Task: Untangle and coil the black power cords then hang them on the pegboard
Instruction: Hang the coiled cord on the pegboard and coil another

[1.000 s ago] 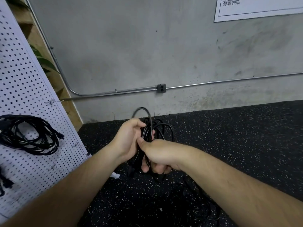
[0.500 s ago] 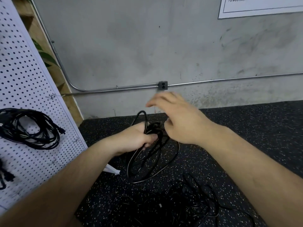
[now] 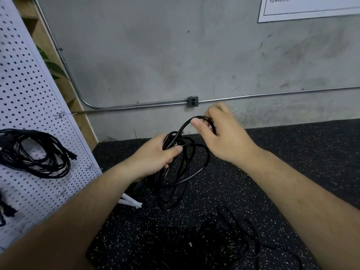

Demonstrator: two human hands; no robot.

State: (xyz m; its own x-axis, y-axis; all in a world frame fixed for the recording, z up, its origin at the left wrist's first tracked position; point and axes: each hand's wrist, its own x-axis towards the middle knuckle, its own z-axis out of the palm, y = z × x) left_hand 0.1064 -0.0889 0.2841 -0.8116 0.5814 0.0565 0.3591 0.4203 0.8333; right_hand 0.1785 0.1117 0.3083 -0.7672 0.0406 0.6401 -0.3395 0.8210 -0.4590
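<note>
My left hand grips the top of a bundle of black power cord loops, which hang down toward the speckled floor. My right hand pinches one strand of the same cord between thumb and fingers, lifted up and to the right of the bundle. A tangled pile of black cords lies on the floor below my arms. On the white pegboard at the left hangs a coiled black cord; another black item shows at the board's lower left edge.
A grey concrete wall with a metal conduit and an outlet box stands behind. The pegboard's white foot sticks out onto the black speckled floor. A wooden frame and green leaves sit behind the board.
My right hand let go of the bundle, rose with fingers spread, and now pinches a strand pulled up to the right. The loops in my left hand have dropped longer.
</note>
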